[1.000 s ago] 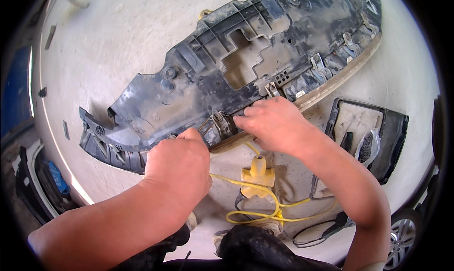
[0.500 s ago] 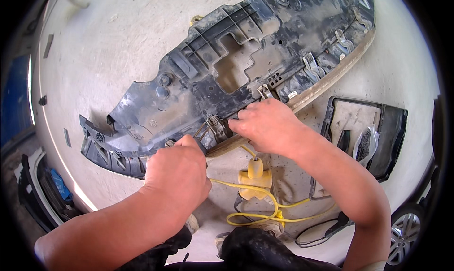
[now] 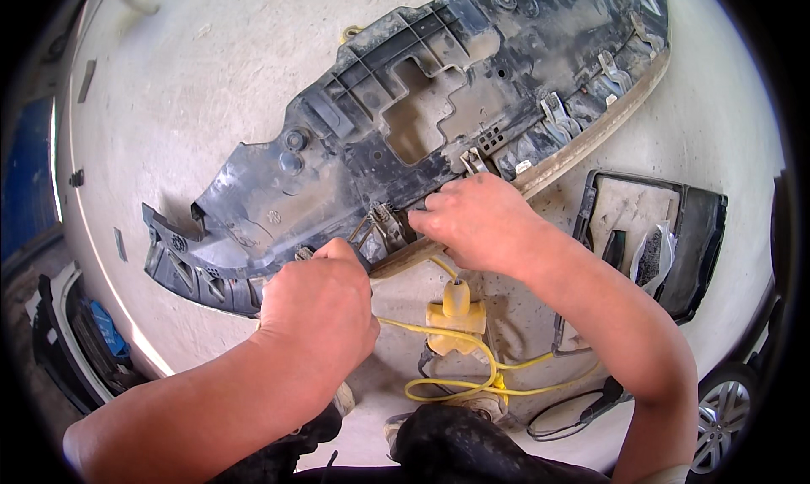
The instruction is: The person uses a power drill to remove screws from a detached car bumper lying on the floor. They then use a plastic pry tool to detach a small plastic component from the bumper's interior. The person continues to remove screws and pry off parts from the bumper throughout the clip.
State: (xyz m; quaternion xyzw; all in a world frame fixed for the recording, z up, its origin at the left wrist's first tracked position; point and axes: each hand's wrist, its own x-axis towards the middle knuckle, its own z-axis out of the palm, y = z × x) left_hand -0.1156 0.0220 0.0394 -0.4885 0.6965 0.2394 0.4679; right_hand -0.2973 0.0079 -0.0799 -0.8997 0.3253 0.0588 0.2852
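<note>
Panel: dark bumper panel (image 3: pixel 405 138), my landmark, long axis lower-left to upper-right
Left hand (image 3: pixel 316 302): grip clamped on its near edge
Right hand (image 3: pixel 481 222): nearer the metal clip (image 3: pixel 381 224), fingertips pinched beside it

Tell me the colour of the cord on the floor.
Yellow cord, clearest in the head view.

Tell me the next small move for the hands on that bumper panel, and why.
Probably work the small metal clip along the panel's near edge: the left hand and right hand both press there, either side of it, fingertips on that edge.
</note>
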